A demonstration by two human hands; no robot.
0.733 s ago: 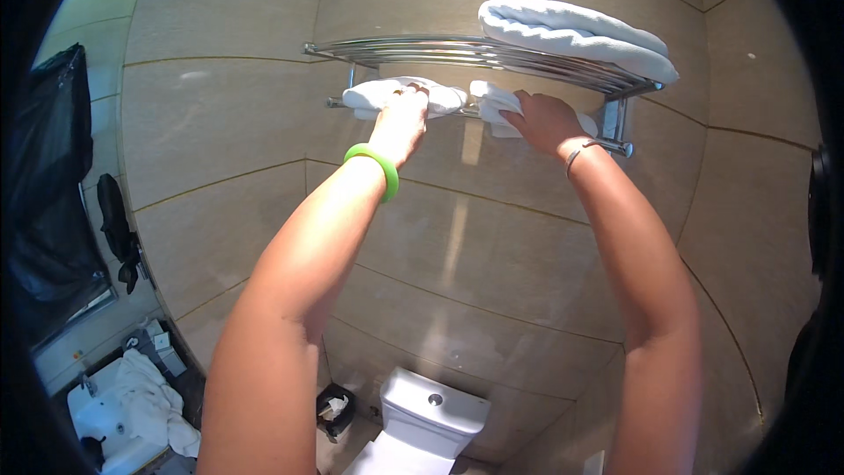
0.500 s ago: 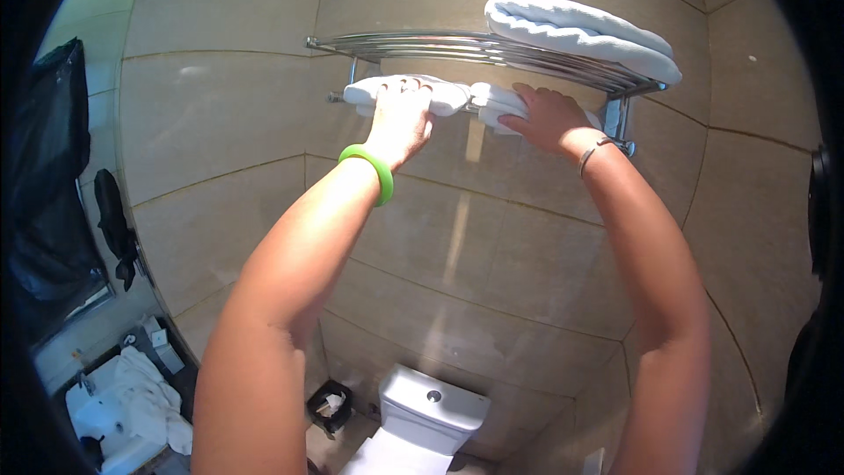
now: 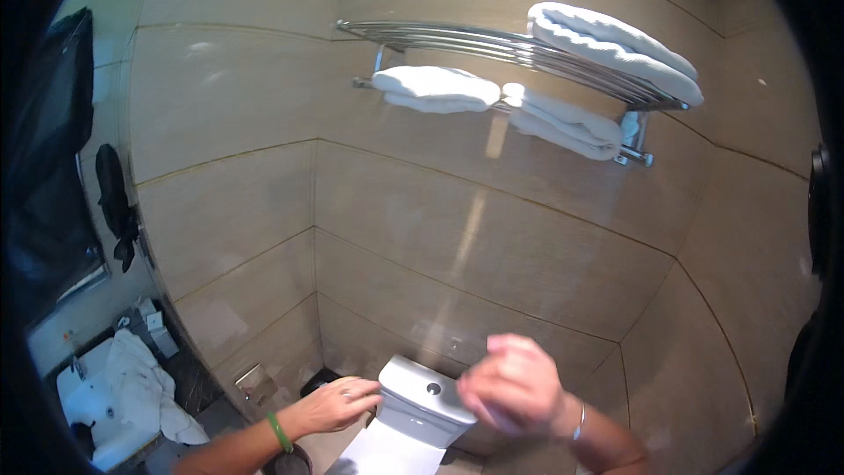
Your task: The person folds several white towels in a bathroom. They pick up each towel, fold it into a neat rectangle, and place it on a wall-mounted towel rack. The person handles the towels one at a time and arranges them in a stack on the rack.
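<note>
My left hand (image 3: 337, 405), with a green bangle at the wrist, is held low in front of the toilet (image 3: 422, 400). Its fingers are stretched out and it holds nothing. Over the right side of the tank hovers my right hand (image 3: 519, 384), fingers bent and smeared by motion, so whether it is closed cannot be told. High on the wall, two folded white towels hang side by side from the lower bar of a metal rack: the left towel (image 3: 435, 89) and the right towel (image 3: 563, 121). Both hands are well below them.
A thicker folded towel (image 3: 615, 48) lies on top of the metal rack (image 3: 457, 38). At lower left a crumpled white cloth (image 3: 145, 387) spills over the washbasin (image 3: 92, 396). A paper holder (image 3: 255, 383) is fixed on the wall, and a dark bin (image 3: 290, 461) stands below my left wrist.
Both hands have let go of the two towels on the lower bar and dropped down to the toilet's height. The towels stay on the bar. The view has shifted slightly.
</note>
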